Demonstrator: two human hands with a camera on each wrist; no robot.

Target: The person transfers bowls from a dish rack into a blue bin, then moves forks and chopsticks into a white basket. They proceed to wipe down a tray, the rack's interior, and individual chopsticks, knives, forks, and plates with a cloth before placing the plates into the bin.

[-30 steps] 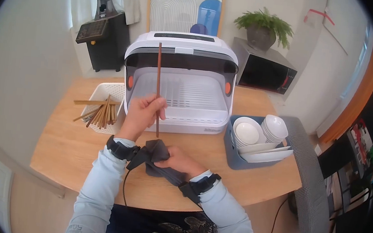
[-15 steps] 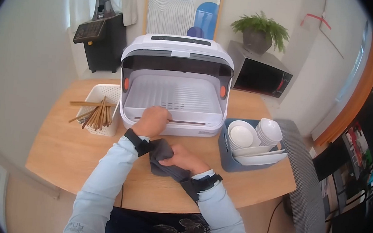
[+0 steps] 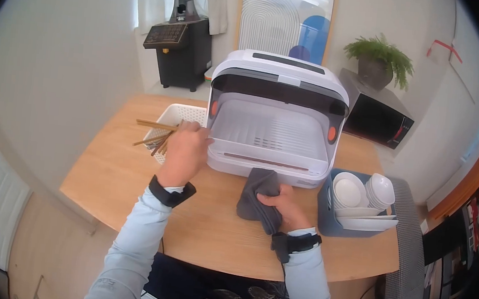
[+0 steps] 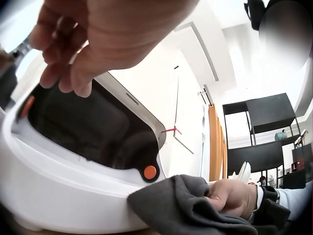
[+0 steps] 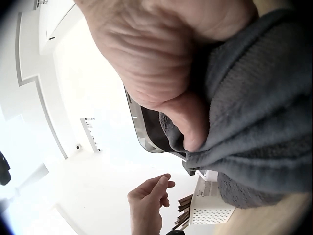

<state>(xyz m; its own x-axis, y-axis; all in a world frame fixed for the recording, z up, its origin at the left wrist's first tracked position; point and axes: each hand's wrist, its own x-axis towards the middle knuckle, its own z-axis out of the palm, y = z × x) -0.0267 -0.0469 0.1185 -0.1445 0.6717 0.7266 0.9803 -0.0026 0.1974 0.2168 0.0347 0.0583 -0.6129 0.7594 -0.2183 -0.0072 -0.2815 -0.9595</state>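
Note:
My left hand hovers by the white perforated basket of wooden chopsticks, partly covering it in the head view. The left wrist view shows the fingers loosely bent, with nothing between them. My right hand grips a bunched dark grey cloth, thumb on top, just in front of the white dish cabinet. A brown chopstick lies lengthwise along the cabinet's front ledge. The cabinet's dark visor is raised, baring a ribbed rack.
To the right, a blue-grey bin holds white bowls and plates. Behind it are a microwave and a potted fern. All the tableware stands on a wooden table.
The left hand lowered an upright chopstick onto the cabinet's front ledge, let go and moved left to the basket. The right hand still grips the cloth, now nearer the cabinet. The head view turned left.

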